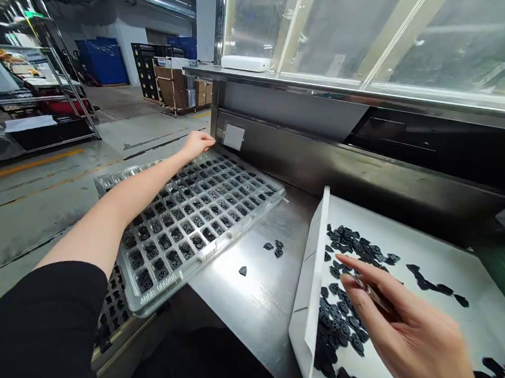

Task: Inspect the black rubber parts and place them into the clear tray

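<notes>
A clear plastic tray (213,247) with rows of square pockets lies on the left, black parts sitting in its pockets. My left hand (198,144) is at the tray's far corner, fingers pinched together; what they hold, if anything, is too small to name. On the right stands a white box (319,276) with many loose black parts (333,320) inside. My right hand (412,324) is over this box, thumb and index finger stretched toward the parts, with a shiny metallic object partly showing between the fingers. I cannot make out what it is.
Several loose black parts (278,253) lie on the metal table (252,305) between tray and box. Behind them runs a metal panel under a shelf (321,89) bearing a white device (245,64). More black parts show below the tray's near edge. A wheeled rack stands far left.
</notes>
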Tool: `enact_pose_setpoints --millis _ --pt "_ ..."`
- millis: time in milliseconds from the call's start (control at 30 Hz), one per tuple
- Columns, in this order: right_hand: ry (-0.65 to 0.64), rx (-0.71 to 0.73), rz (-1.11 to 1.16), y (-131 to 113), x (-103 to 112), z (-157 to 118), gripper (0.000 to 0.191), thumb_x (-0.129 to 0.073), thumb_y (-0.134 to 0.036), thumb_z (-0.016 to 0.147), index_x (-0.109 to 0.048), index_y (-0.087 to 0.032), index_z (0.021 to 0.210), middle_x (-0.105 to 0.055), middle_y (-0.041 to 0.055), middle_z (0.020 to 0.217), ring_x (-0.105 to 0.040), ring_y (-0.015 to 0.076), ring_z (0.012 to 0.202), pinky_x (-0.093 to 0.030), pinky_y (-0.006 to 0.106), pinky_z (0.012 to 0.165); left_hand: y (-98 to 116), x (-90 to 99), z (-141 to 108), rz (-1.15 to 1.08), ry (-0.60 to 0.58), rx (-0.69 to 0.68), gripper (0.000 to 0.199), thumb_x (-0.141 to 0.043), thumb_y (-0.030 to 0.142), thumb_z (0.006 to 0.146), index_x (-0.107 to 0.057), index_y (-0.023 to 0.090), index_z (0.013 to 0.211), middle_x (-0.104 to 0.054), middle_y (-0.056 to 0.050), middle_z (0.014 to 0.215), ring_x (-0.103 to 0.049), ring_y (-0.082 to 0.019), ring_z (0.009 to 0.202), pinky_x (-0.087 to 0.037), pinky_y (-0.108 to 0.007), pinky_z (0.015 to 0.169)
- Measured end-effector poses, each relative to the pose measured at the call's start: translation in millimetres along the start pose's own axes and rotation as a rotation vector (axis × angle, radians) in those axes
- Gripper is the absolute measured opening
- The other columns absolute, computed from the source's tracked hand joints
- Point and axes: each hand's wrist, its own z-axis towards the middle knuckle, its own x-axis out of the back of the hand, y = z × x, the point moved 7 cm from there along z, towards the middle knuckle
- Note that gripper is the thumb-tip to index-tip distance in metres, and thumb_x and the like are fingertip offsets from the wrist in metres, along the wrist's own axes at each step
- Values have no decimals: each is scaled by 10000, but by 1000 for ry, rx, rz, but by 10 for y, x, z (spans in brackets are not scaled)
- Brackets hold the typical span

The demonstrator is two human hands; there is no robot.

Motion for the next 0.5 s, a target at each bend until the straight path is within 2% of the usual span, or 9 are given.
enact_pose_setpoints --millis 100,233,367,500 --pt "-30 -18 7 24 -29 7 340 -647 -433 1056 -744 -270 1338 -813 30 951 -778 181 723 -632 236 674 -520 317 124 195 62 115 253 -737 374 1014 -719 126 1059 -726 -60 1053 -702 -207 943 -605 -385 866" --pt "-44 -57 8 63 -40 9 335 -650 -442 1051 -755 -275 1321 -820 33 965 -787 186 738 -644 233 692 -959 369 228 346 46 206 311 -729 393 1023 -719 136 1198 -721 -101 1220 -710 -248 1090 -615 -453 958" --pt "-53 -78 17 94 -48 3 343 -655 -452 1042 -756 -296 1330 -821 20 967 -789 183 738 -633 217 638 -1136 324 329 429 37 241 327 -726 394 1025 -714 139 1231 -713 -107 1257 -703 -264 1134 -608 -477 990" --pt "-70 -76 12 94 -60 0 342 -651 -449 1046 -754 -293 1333 -819 26 973 -791 181 746 -624 210 628 -1164 327 326 474 63 255 330 -733 387 1021 -712 140 1240 -708 -115 1281 -695 -270 1169 -596 -499 1019"
